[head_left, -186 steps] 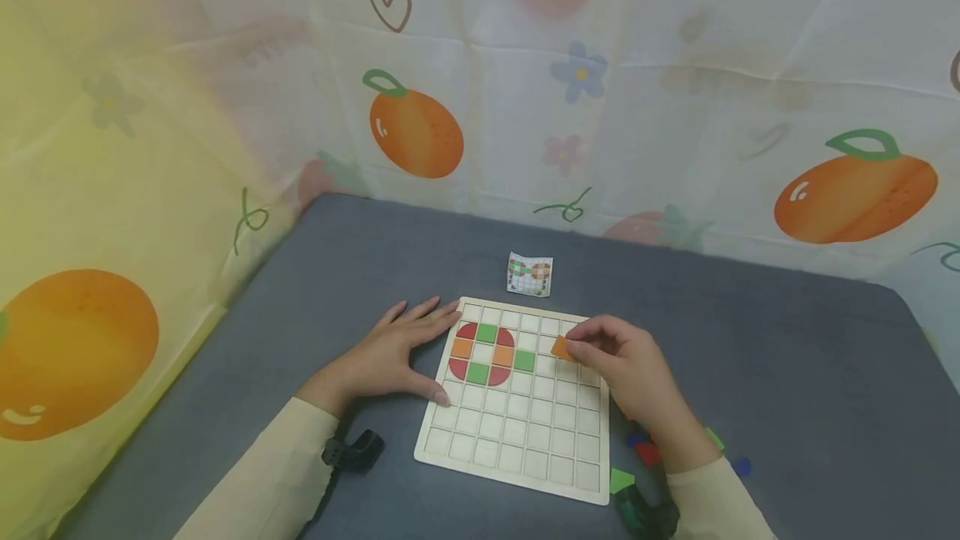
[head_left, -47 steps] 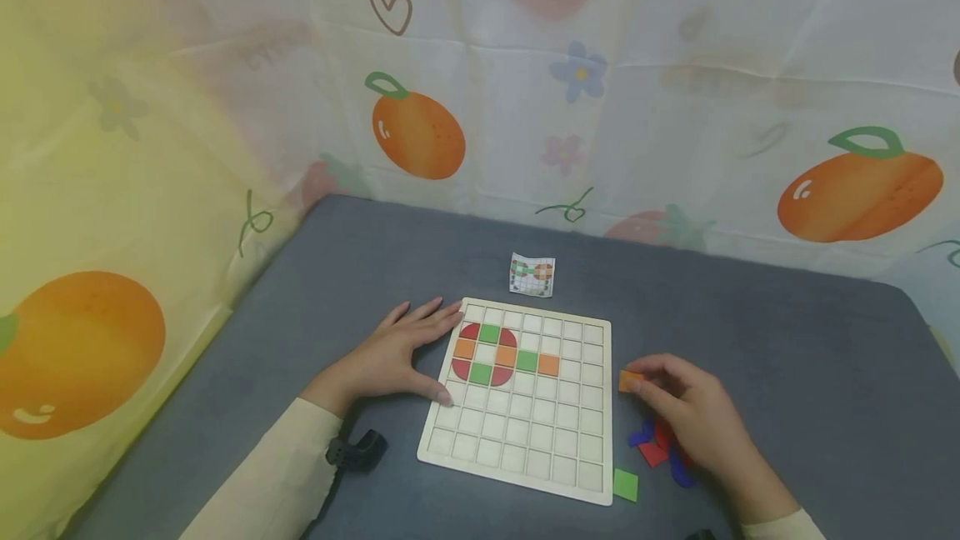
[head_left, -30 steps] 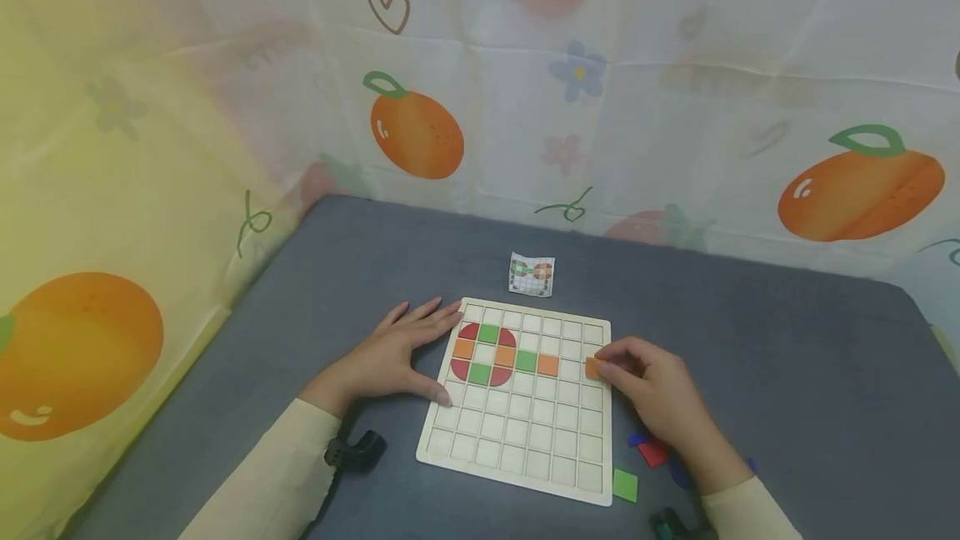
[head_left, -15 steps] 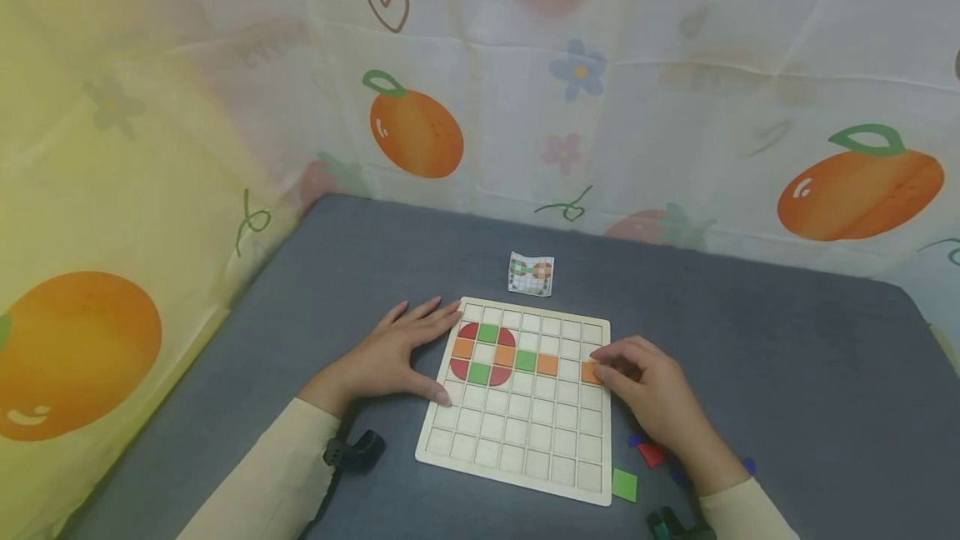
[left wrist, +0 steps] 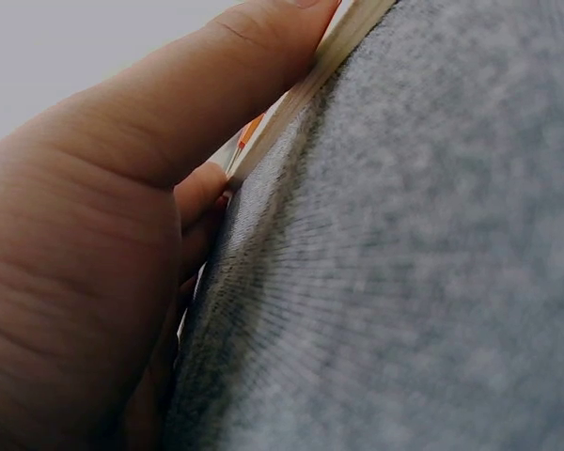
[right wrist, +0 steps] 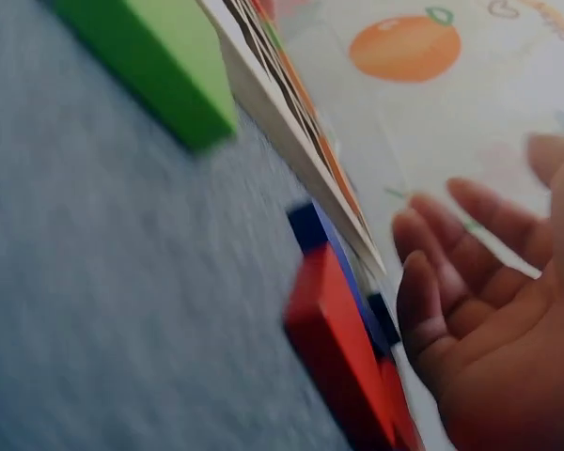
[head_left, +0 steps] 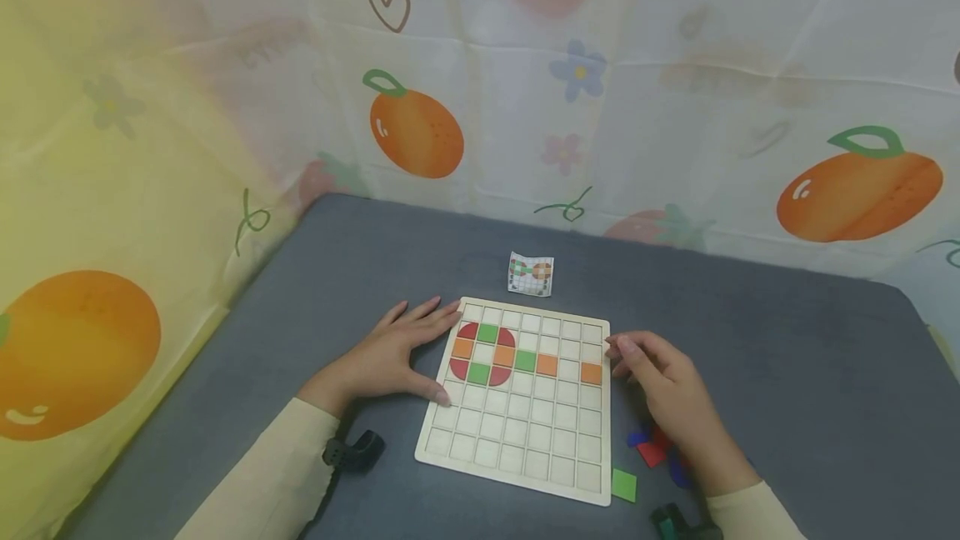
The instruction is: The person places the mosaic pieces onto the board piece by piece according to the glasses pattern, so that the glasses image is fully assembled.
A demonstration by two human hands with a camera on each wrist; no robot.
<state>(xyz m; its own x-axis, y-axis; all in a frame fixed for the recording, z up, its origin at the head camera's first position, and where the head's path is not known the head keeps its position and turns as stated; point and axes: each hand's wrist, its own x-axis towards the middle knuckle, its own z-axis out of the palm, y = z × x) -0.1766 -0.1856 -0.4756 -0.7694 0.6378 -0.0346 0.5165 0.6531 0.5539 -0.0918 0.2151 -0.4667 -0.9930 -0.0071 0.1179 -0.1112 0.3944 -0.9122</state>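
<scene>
A pale wooden grid board (head_left: 512,458) lies on the dark table. My left hand (head_left: 384,361) rests along its left edge, fingers spread and thumb (left wrist: 235,85) on the rim. Red quarter-rounds, green squares and orange squares form a ring at the board's upper left. From the ring, a green square (head_left: 526,361) and an orange square (head_left: 547,365) run rightward. After one bare cell, another orange square (head_left: 591,373) lies in the rightmost column. My right hand (head_left: 663,377) hovers at the board's right edge, fingers loosely bent and holding nothing in the right wrist view (right wrist: 508,310).
Right of the board lie a green square (head_left: 624,485), a red piece (head_left: 651,454) and blue pieces (head_left: 679,470), partly hidden by my right forearm. A small printed pattern card (head_left: 530,275) lies beyond the board. A patterned cloth (head_left: 510,148) hangs behind the table.
My right hand has set an orange square beside the green one, then brought another to the rightmost column, released it and drawn back slightly. My left hand has stayed at the board's left edge.
</scene>
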